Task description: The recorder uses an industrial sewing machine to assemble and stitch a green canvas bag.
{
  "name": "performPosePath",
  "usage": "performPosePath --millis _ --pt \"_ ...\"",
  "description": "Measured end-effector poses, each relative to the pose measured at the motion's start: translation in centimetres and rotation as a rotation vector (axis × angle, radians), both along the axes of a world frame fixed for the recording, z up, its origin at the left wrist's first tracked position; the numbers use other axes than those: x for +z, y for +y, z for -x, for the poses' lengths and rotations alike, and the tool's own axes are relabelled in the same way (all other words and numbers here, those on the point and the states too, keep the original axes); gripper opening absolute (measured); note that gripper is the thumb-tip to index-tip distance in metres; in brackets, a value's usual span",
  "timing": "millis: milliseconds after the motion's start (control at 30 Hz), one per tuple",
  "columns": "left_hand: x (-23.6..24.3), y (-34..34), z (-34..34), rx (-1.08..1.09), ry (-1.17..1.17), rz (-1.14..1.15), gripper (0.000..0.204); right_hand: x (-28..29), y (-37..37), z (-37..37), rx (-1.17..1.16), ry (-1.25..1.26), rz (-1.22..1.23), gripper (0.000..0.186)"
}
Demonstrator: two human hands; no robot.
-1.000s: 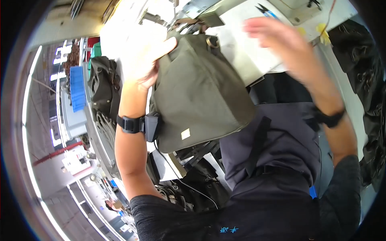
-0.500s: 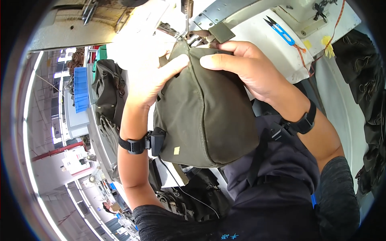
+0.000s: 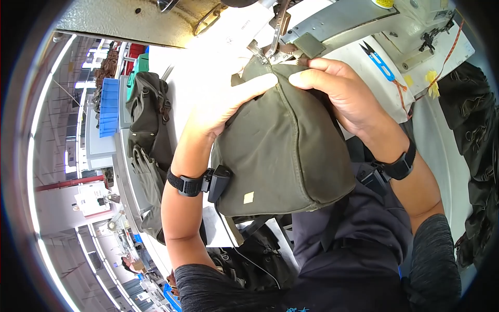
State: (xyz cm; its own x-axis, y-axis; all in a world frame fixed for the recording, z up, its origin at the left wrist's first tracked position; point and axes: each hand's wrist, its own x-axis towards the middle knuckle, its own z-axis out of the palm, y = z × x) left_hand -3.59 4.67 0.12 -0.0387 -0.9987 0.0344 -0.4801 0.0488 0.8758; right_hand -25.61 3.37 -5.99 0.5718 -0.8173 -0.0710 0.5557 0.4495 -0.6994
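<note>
An olive-green fabric bag [image 3: 265,156] hangs toward me, a raised seam running down its middle and a small yellow tag low on its left. Its narrow upper end lies beneath the presser foot [image 3: 260,54] of a sewing machine [image 3: 358,31]. My left hand [image 3: 231,104] grips the bag left of the seam, thumb on top and fingers washed out by the bright lamp or hidden. To the right of the seam, my right hand [image 3: 343,91] pinches the cloth between thumb and fingers. Both thumbs rest close to the presser foot.
Blue thread snips [image 3: 379,62] lie on the white machine bed at right. More olive bags [image 3: 148,104] are on the bench at left, near blue bins [image 3: 109,106]. Dark bags [image 3: 473,130] hang along the right edge. A cable [image 3: 249,257] trails from my left wristband.
The whole view has shifted, so machine, bag and hands appear farther right and slightly lower. Both hands keep their hold, and the bag's end stays at the presser foot.
</note>
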Motion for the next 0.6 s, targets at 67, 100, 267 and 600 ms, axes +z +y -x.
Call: performPosePath --millis 67,100,267,600 --pt "0.0 -0.4 -0.3 -0.020 -0.144 0.062 0.025 0.1 0.0 -0.1 -0.008 0.007 0.008 0.025" --pt "0.0 -0.5 -0.5 -0.018 -0.144 0.062 0.025 0.1 -0.1 -0.1 -0.033 0.055 0.052 0.026" --pt "1.7 -1.0 0.4 -0.044 0.050 -0.267 0.023 0.6 -0.6 0.8 -0.242 0.482 0.496 0.028" --pt "2.4 -2.2 0.2 -0.254 -0.247 0.047 0.039 4.5 0.2 0.7 -0.823 1.299 1.210 0.031"
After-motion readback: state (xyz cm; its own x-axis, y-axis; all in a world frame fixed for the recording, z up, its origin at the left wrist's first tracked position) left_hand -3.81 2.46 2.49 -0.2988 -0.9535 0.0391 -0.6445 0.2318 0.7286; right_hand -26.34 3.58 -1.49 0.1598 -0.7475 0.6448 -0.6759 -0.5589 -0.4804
